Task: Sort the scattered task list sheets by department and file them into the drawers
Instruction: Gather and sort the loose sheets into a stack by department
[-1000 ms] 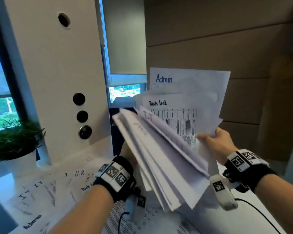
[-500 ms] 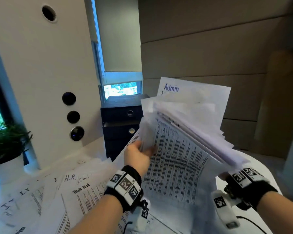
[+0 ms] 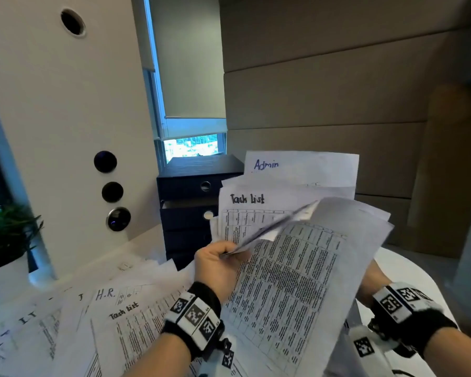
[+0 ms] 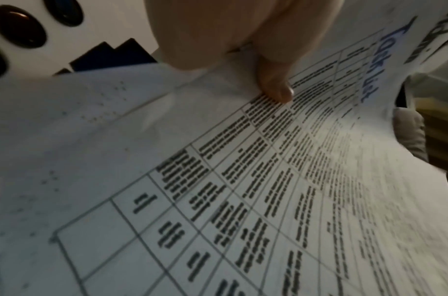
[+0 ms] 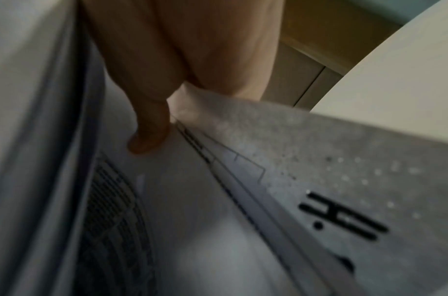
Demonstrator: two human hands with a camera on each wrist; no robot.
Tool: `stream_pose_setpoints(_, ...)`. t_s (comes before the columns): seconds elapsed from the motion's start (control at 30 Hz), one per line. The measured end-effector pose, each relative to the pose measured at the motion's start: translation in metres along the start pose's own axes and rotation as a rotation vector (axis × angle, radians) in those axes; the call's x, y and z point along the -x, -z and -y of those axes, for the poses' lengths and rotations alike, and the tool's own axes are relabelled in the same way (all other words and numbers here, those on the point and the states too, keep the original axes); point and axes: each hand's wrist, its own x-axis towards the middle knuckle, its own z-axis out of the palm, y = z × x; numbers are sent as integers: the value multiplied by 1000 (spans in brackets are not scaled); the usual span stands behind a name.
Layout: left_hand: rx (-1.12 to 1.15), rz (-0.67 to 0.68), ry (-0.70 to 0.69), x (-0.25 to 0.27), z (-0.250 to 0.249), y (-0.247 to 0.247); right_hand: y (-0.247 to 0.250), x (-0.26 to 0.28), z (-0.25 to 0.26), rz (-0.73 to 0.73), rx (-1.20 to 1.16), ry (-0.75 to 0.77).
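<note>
Both hands hold up a fanned stack of task list sheets (image 3: 297,268) in front of me. My left hand (image 3: 220,259) pinches the left edge of the front sheets, its thumb (image 4: 276,88) pressed on a printed table. My right hand (image 3: 370,281) grips the stack from behind at the right, mostly hidden by paper; its thumb (image 5: 149,136) lies between sheets beside one marked "H." (image 5: 344,216). A sheet headed "Admin" (image 3: 267,164) stands at the back of the stack. Behind the stack stands the black drawer unit (image 3: 191,202), its second drawer slightly open.
More sheets marked "H.R." (image 3: 106,293) and "IT" (image 3: 27,318) lie scattered over the white table (image 3: 408,270) at the lower left. A white pillar (image 3: 65,131) with round black buttons rises at the left, and a potted plant (image 3: 6,240) stands beside it.
The stack has swung round and stands more upright. My left hand moved from under the sheets to their left edge and peeled the front sheets forward. The view shifted left.
</note>
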Motion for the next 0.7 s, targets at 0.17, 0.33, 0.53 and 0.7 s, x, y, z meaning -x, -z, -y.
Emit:
stream_pose_setpoints(0.17,129,18,-24,2,-5,28,-1,2,2,-91,147,41)
stream_pose_setpoints(0.33,358,-26,181,-3,-21,54,5,-3,15,-155,-40,24)
stream_pose_setpoints(0.53,405,53,180,-6,-33,43,-4,-5,38,-108,-100,1)
stream_pose_setpoints(0.7,227,41,40,-7,-33,28,-5,0,38,-16,-108,25)
